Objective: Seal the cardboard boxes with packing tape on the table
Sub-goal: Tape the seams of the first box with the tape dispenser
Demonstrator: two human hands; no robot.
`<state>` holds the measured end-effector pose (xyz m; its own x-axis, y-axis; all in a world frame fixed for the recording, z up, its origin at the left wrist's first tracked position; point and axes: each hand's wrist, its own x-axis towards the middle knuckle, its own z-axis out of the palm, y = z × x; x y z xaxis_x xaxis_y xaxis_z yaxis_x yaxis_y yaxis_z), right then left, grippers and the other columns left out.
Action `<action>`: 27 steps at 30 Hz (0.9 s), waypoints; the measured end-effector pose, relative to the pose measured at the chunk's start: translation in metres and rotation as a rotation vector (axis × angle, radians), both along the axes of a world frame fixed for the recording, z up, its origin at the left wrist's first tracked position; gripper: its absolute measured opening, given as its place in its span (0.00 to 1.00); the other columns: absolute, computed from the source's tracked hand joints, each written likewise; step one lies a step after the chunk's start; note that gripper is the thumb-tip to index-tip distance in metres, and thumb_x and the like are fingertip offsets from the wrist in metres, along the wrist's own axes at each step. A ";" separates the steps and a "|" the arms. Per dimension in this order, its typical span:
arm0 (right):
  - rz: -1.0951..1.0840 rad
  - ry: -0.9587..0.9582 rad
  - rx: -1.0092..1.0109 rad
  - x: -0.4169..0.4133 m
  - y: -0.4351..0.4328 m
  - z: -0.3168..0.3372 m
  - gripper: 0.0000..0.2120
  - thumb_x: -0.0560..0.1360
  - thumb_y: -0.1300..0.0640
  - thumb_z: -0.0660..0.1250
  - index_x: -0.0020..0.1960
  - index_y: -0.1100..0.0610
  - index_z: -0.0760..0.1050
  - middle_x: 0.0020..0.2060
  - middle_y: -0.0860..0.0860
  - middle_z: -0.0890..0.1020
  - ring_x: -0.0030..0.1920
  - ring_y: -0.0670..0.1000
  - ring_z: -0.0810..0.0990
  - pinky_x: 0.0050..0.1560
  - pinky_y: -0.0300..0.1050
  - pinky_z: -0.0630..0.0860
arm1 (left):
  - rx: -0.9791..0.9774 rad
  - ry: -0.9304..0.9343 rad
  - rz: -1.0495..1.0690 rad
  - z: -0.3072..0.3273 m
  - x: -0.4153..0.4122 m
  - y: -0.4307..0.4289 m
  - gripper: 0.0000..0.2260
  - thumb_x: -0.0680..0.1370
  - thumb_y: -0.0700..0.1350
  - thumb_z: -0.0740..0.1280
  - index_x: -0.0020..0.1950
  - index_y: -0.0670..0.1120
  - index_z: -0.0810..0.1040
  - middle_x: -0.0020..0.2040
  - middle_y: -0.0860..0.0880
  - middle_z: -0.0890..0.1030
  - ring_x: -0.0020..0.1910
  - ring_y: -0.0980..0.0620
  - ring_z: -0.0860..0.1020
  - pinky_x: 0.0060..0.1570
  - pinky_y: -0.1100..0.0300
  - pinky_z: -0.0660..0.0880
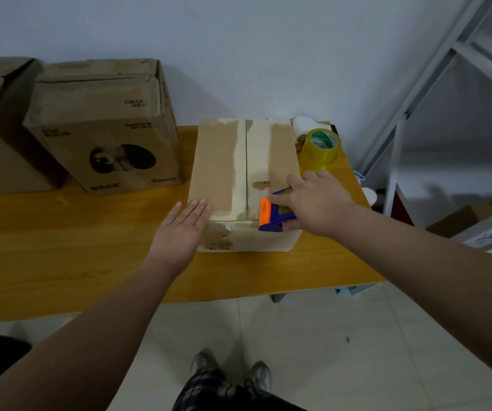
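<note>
Box (215,167) sits on counter (60,247) toward its right end, flaps closed, pale strip along the centre seam. Right hand (316,203) grips blue-orange tape dispenser (274,213) at the box's near edge, just right of the seam. Left hand (185,223) flat, fingers straight, holding nothing, fingertips at the near-left corner. Yellow tape roll (323,149) just behind-right of the box. Bigger boxes (102,126) stand left.

Wooden table (60,262) carrying boxes and tape.
Beneath the right hand (318,203) gripping a tape dispenser (277,213) sits a small box (218,161); just beyond the grip, a yellow tape roll (323,149); well left, a printed box (105,137).
</note>
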<state>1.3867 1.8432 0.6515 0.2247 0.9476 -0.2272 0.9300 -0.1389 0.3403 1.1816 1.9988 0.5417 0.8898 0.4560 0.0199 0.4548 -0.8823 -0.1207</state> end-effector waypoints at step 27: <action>-0.071 0.137 0.117 -0.007 -0.008 -0.010 0.35 0.74 0.32 0.55 0.77 0.41 0.49 0.66 0.56 0.66 0.62 0.58 0.69 0.62 0.51 0.65 | -0.025 0.131 -0.051 0.011 0.044 -0.014 0.32 0.82 0.55 0.54 0.77 0.46 0.40 0.78 0.48 0.43 0.77 0.52 0.43 0.69 0.52 0.32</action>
<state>1.3801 1.8354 0.6419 0.2666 0.9521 -0.1497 0.9530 -0.2372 0.1885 1.2257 1.9845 0.5530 0.9059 0.4094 -0.1083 0.3916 -0.9072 -0.1539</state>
